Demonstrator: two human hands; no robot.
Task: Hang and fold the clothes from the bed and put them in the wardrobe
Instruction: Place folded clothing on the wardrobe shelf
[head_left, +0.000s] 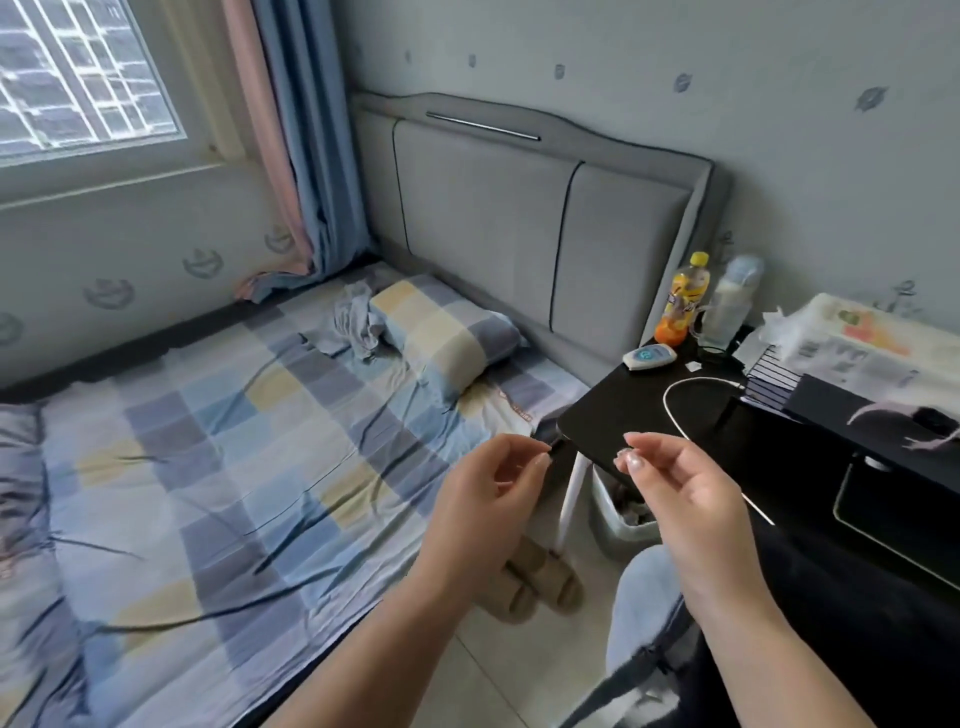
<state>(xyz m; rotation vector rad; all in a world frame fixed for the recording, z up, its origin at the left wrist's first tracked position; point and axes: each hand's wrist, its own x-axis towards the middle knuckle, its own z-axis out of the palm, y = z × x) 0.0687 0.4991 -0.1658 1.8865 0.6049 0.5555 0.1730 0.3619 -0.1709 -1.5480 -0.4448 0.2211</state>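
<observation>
Grip: both of my hands are raised in front of me with nothing in them; left hand has its fingers loosely curled, thumb near the fingertips, and right hand is the same, relaxed and hollow.
Garment: the only loose piece of clothing I can make out is a crumpled grey-blue cloth on the bed, lying against the far side of the checked pillow, close to the headboard.
Relative to my hands: it lies well apart from both, up and to the left of my left hand, across the sheet; neither hand touches it.
Handling, as I judge it: light, soft and limp, so it will sag and unfold when lifted; not fragile, not slippery.
Where to take hold: I would pinch it at an edge or a seam with both hands and shake it flat. Which edge is collar or hem I cannot tell from this heap.
Wardrobe: not in view.
</observation>
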